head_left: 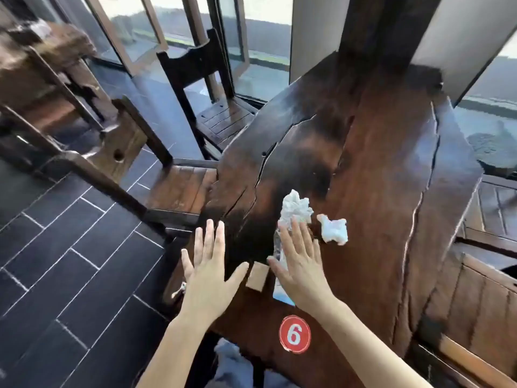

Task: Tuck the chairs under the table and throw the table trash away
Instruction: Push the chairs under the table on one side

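Gathering trash looks like the step in hand. Both hands are out flat over the near end of the table [377,191], fingers spread wide, neither holding anything.

Right hand [300,264] lies over a clear plastic wrapper [277,247], fingertips reaching the big crumpled napkin [295,207]. Can't tell if the palm is pressing the wrapper or just above it. A smaller napkin wad [334,229] sits just right of the fingertips, apart from the big one. A small tan card [258,275] lies between the two hands, near the left thumb. Left hand [208,270] hovers over the table's left edge.

How I'd do it:
- Sweep the right hand back over the big napkin and wrapper, close on both in one fistful.
- Grab the small wad with the same hand or drag it in first; it's light and could skid off.
- The card is flat on the wood, so slide it to the edge with the left hand and pinch it there.
- The wrapper is slippery, so bury it inside the napkin.

Chairs: the near chair [179,191] on the left has its seat only partly under the table, and the far chair [221,119] likewise. Push them in before the hands are full, or after binning. No bin in view.
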